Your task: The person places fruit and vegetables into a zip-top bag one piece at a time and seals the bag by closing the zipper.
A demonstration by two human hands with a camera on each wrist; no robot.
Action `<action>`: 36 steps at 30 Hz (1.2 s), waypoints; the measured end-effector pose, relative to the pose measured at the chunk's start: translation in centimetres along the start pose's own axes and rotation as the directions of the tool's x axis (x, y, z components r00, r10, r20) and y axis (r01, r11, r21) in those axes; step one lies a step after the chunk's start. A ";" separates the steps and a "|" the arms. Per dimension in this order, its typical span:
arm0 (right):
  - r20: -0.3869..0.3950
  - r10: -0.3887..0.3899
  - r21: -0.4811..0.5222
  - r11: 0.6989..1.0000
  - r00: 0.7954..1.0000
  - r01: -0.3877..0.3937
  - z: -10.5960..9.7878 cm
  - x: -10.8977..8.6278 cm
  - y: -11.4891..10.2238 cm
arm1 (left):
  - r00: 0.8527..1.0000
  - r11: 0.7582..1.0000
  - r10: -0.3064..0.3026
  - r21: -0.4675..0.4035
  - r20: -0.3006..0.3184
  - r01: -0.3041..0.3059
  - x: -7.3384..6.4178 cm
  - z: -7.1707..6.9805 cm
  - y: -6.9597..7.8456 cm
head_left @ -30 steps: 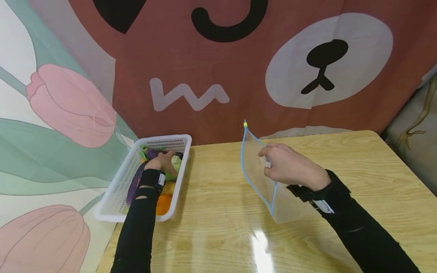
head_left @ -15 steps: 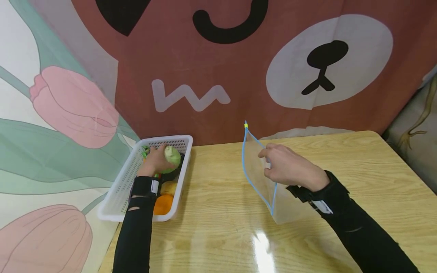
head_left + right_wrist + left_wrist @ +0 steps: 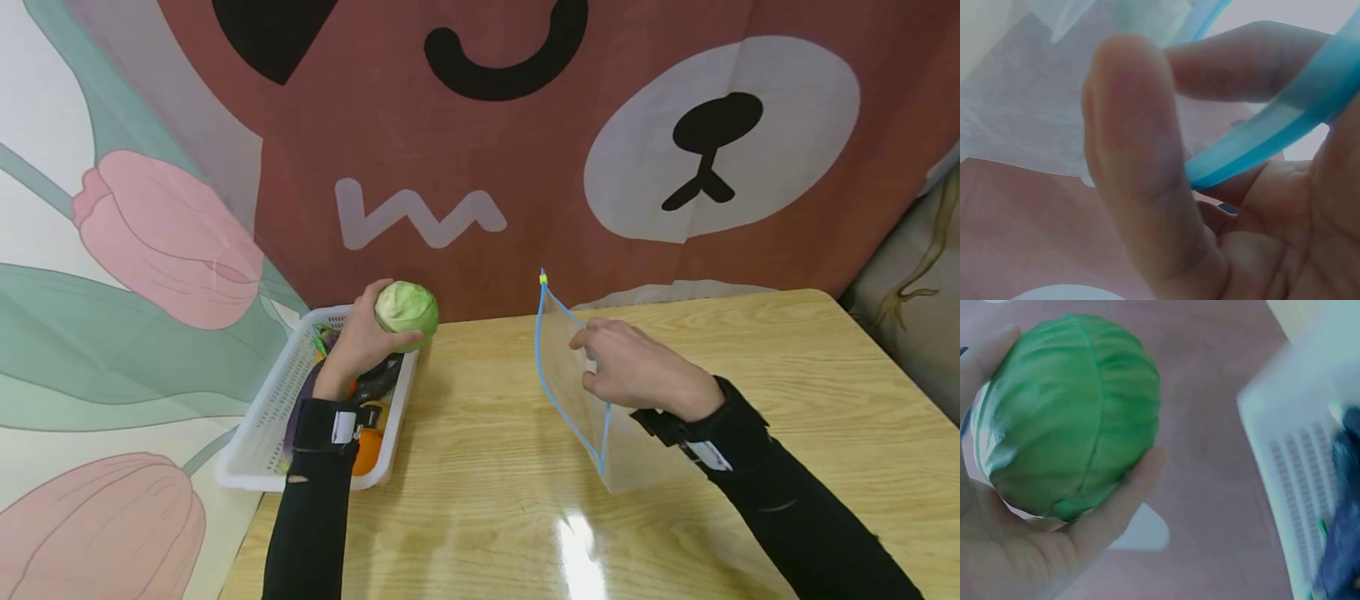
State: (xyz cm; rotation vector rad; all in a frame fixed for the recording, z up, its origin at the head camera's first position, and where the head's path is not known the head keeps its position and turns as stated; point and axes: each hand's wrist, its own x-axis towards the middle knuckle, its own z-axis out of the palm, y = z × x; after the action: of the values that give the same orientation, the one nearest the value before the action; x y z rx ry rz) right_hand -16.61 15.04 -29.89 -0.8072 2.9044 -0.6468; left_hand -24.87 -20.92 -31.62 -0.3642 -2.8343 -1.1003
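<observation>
A round green cabbage (image 3: 408,315) is gripped in my left hand (image 3: 363,337), raised over the far right corner of the white basket (image 3: 255,450). In the left wrist view the fingers and thumb curl round the cabbage (image 3: 1075,419) from both sides. My right hand (image 3: 637,362) pinches the edge of a clear zip bag (image 3: 564,358) between thumb and fingers. Its mouth, trimmed with a blue strip, gapes toward the left. In the right wrist view the blue strip (image 3: 1266,137) runs across the palm behind the thumb. A yellow slider (image 3: 543,279) sits at the bag's far top corner.
Inside the basket lie a dark eggplant (image 3: 380,377), an orange (image 3: 367,452) and other purple and green produce, partly hidden by my left arm. The wooden table (image 3: 480,517) meets a printed cloth (image 3: 420,125) at the back.
My left hand has taken hold of the cabbage among the produce and lifted it up and to the right, out of the basket. The right hand and the bag have stayed nearly still.
</observation>
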 end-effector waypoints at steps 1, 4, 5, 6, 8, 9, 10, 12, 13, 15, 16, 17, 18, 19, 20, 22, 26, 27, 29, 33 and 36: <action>0.000 0.000 0.001 1.000 1.000 0.000 0.0 0.0 0.0 | 1.000 1.000 0.012 -0.026 -0.003 -0.012 -0.1 0.3 0.4; -0.002 0.002 -0.001 1.000 1.000 -0.002 0.1 0.0 0.0 | 0.999 0.993 0.043 -0.107 -0.013 -0.044 -0.3 1.3 1.6; -0.004 0.002 -0.001 1.000 1.000 -0.002 0.1 0.0 0.1 | 0.999 0.990 0.049 -0.134 -0.019 -0.051 -0.4 1.7 2.0; -0.006 0.002 -0.002 1.000 1.000 -0.002 0.1 0.0 0.1 | 0.998 0.987 0.058 -0.148 -0.026 -0.061 -0.4 2.1 2.3; -0.005 0.003 -0.003 1.000 1.000 -0.003 0.1 0.1 0.1 | 0.996 0.977 0.079 -0.196 -0.033 -0.084 -0.5 2.8 3.0; -0.005 0.003 -0.005 1.000 1.000 -0.003 0.1 0.1 0.1 | 0.996 0.969 0.084 -0.229 -0.034 -0.090 -0.5 3.1 3.4; -0.004 0.005 -0.005 1.000 1.000 -0.005 0.1 0.2 0.1 | 0.995 0.960 0.091 -0.263 -0.034 -0.097 -0.6 3.5 3.8; -0.006 0.007 -0.010 1.000 1.000 -0.007 0.2 0.3 0.1 | 0.993 0.932 0.110 -0.343 -0.034 -0.115 -0.7 4.1 4.7; -0.007 0.009 -0.013 1.000 1.000 -0.009 0.3 0.4 0.1 | 0.992 0.912 0.122 -0.391 -0.032 -0.125 -0.8 4.4 5.2; -0.010 0.011 -0.014 1.000 1.000 -0.012 0.4 0.5 0.2 | 0.988 0.855 0.152 -0.499 -0.028 -0.145 -1.2 5.1 6.5; -0.010 0.013 -0.014 1.000 1.000 -0.013 0.5 0.6 0.2 | 0.985 0.823 0.171 -0.546 -0.029 -0.159 -1.4 5.5 7.2; -0.015 0.009 -0.018 1.000 1.000 -0.009 0.6 0.7 0.2 | 0.981 0.785 0.194 -0.595 -0.027 -0.172 -1.6 5.9 7.9; -0.018 0.007 -0.018 1.000 1.000 -0.008 0.7 0.8 0.2 | 0.975 0.747 0.219 -0.639 -0.025 -0.184 -1.8 6.3 8.5; -0.020 0.003 -0.016 1.000 1.000 -0.003 0.8 0.9 0.2 | 0.970 0.705 0.244 -0.683 -0.020 -0.191 -1.9 6.7 9.2; -0.026 -0.002 -0.014 1.000 1.000 0.001 0.9 1.0 0.2 | 0.963 0.663 0.269 -0.723 -0.013 -0.195 -2.1 7.2 9.8; -0.048 -0.029 -0.016 0.999 0.998 0.028 1.0 1.2 0.3 | 0.950 0.586 0.312 -0.787 0.001 -0.191 -2.3 8.1 10.8; -0.112 -0.078 0.020 0.997 0.991 0.081 1.2 1.3 0.5 | 0.926 0.393 0.372 -0.915 0.068 -0.090 -2.6 9.8 12.0; -0.130 -0.095 0.024 0.995 0.987 0.099 1.3 1.3 0.6 | 0.920 0.357 0.382 -0.932 0.084 -0.063 -2.6 10.2 12.1; -0.164 -0.113 0.039 0.992 0.980 0.120 1.2 1.2 0.6 | 0.912 0.308 0.396 -0.951 0.112 -0.017 -2.7 10.8 12.0; -0.191 -0.101 0.030 0.994 0.976 0.109 0.8 1.1 0.7 | 0.911 0.388 0.389 -0.921 0.138 -0.026 -2.8 11.2 11.2; -0.188 -0.064 0.016 0.998 0.980 0.069 0.3 1.0 0.7 | 0.919 0.517 0.366 -0.853 0.149 -0.067 -2.7 11.1 10.6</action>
State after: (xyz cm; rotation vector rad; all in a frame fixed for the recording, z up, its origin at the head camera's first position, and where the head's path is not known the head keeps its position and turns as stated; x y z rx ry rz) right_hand -17.78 14.96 -30.45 -0.8903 3.0411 -0.8017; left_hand -19.46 -6.37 -33.35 -1.0029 -2.0925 -2.4670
